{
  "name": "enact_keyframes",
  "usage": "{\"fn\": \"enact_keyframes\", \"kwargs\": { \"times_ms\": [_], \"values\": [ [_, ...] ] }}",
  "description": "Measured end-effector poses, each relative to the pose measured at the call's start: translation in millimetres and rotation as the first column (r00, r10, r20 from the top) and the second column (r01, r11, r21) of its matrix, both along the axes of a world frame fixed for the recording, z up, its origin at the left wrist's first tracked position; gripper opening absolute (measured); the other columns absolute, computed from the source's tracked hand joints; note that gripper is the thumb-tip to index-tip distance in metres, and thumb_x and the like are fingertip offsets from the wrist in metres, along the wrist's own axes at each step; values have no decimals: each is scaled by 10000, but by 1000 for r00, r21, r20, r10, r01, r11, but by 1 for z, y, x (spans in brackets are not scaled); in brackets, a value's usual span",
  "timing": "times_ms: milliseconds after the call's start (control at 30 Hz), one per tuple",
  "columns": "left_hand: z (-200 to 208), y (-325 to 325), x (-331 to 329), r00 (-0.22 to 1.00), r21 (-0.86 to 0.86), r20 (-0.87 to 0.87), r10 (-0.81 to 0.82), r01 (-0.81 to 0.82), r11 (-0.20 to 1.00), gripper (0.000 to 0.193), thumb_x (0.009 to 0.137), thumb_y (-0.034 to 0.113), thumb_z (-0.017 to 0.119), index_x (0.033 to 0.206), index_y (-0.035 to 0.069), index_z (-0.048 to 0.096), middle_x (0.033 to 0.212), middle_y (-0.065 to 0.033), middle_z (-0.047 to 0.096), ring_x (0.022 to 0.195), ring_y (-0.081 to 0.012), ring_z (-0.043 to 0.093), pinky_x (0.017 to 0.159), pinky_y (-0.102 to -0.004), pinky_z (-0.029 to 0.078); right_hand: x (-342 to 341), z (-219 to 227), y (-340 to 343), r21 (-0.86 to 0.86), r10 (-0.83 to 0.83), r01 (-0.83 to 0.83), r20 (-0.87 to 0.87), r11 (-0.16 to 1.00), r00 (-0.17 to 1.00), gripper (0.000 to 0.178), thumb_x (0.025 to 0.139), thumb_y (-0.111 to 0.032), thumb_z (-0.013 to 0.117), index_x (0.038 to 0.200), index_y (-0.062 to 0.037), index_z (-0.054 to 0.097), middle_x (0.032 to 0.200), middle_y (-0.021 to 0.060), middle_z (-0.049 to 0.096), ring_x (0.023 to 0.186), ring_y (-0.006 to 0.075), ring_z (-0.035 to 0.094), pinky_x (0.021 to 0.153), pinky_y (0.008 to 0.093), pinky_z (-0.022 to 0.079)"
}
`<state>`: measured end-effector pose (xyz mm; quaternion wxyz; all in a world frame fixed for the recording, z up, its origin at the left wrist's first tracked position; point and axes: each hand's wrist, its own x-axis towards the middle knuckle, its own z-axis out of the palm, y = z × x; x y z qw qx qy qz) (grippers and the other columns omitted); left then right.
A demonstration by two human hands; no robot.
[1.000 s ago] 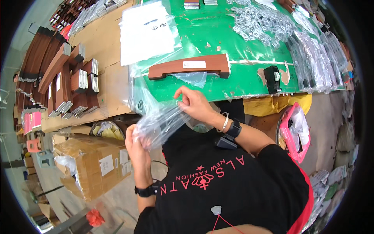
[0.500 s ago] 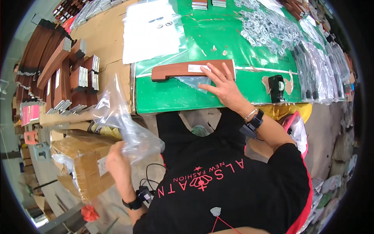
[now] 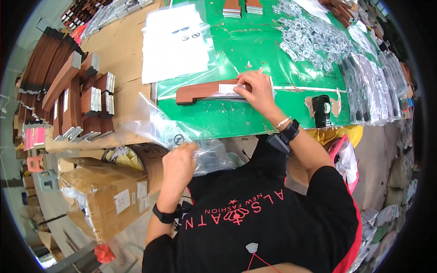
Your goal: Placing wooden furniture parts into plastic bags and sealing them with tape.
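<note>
A long brown wood-grain piece (image 3: 200, 91) with a notch in its near edge lies across the green table top (image 3: 291, 120). It bears a white label (image 3: 226, 88). My right hand (image 3: 258, 91) rests at its right end, fingers bent and closed on it, with thumb and forefinger meeting by the label. My left hand (image 3: 180, 164) is closed on a clear plastic bag (image 3: 166, 129), bunched at the table's front edge below the piece. The bag partly hangs over my lap.
Stacked brown pieces (image 3: 73, 100) stand at the left, above a cardboard box (image 3: 104, 195). White printed bags (image 3: 175, 50) lie at the back. A heap of small clear packets (image 3: 309, 36), a black tape dispenser (image 3: 322, 111) and filled clear bags (image 3: 371, 86) are at the right.
My left hand has moved up and right, carrying the plastic bag to the table edge. My right hand's spread fingers have curled in, and the brown piece has shifted slightly nearer.
</note>
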<state>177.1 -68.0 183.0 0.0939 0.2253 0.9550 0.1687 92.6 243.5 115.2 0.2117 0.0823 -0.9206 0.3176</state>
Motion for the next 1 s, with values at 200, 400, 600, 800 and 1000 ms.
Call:
{"fn": "enact_keyframes", "kwargs": {
  "times_ms": [200, 400, 600, 800, 1000],
  "values": [
    [-31, 55, -34, 966, 317, 237, -106, 26, 948, 273, 909, 191, 638, 1132, 32, 630, 919, -176, 697, 755, -332, 673, 699, -428, 518, -48, 16, 26, 70, 86, -116, 344, 991, 935, 531, 747, -457, 796, 1088, -62, 698, 1082, 129, 680, 1017, 323, 636, 853, 414, 498],
    [-90, 121, -72, 619, 601, 763, -188, -571, 559, 341, 993, 314, 571, 1018, -19, 641, 752, -91, 648, 649, -199, 628, 555, -343, 494, -67, 35, 28, 63, 271, -403, 644, 913, 715, 540, 779, -490, 782, 1055, -29, 740, 977, 156, 695, 925, 307, 667, 803, 406, 514],
    [-96, 126, -51, 560, 551, 823, -89, -751, 365, 249, 1025, 241, 492, 914, 75, 641, 708, 21, 573, 598, -84, 519, 499, -258, 396, -14, 49, 4, 146, 367, -439, 358, 886, 859, 362, 755, -149, 780, 1041, -43, 586, 893, 166, 659, 828, 357, 647, 701, 435, 502],
    [-64, 67, -23, 662, 533, 739, -123, -464, 707, 235, 985, 158, 501, 1011, 11, 683, 794, -61, 660, 688, -140, 603, 581, -290, 486, 34, 57, -17, 207, 349, -397, 233, 894, 908, 483, 745, -159, 806, 1138, -76, 538, 1054, 140, 631, 988, 350, 612, 819, 449, 462],
    [0, -44, -2, 886, 594, 413, 211, -438, 675, 317, 999, 185, 538, 1218, 17, 695, 1085, -122, 737, 980, -182, 661, 894, -321, 507, 43, 38, -23, 490, 173, -181, 61, 853, 983, 769, 773, -153, 775, 1480, -140, 471, 1170, 100, 584, 1029, 290, 553, 861, 407, 430]
  ]
}}
